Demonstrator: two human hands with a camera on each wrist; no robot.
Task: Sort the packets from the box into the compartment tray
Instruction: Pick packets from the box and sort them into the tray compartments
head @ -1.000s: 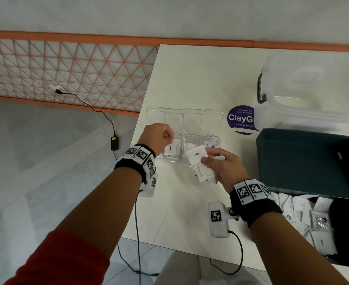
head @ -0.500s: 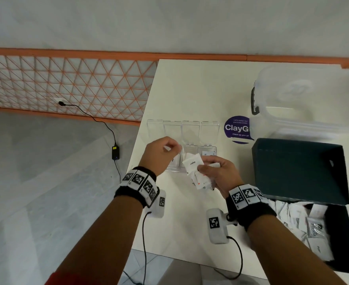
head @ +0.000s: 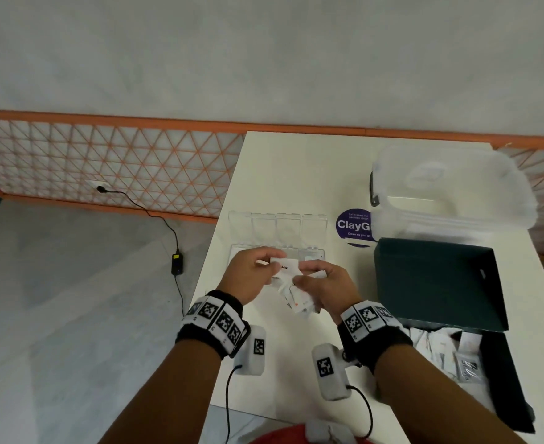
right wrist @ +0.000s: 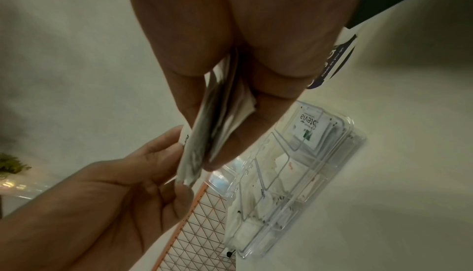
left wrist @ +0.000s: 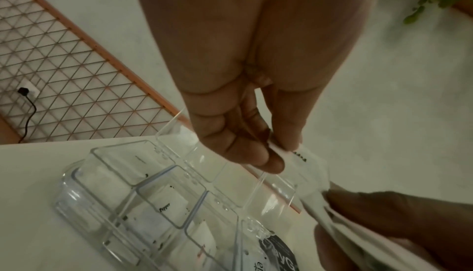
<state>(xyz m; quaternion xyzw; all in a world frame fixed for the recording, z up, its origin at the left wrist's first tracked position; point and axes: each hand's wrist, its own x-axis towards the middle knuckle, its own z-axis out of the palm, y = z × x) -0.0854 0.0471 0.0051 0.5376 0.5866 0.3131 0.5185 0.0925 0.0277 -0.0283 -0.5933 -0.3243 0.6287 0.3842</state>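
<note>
Both hands (left, right) meet, fingers pinching.

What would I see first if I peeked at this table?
Two hands meet in the middle: the left hand pinches one white packet off the bunch of packets that the right hand holds. Just behind them lies the clear compartment tray, lid open. At the right stands a dark box with more packets inside.

Clear tub beside purple sticker on table.
</note>
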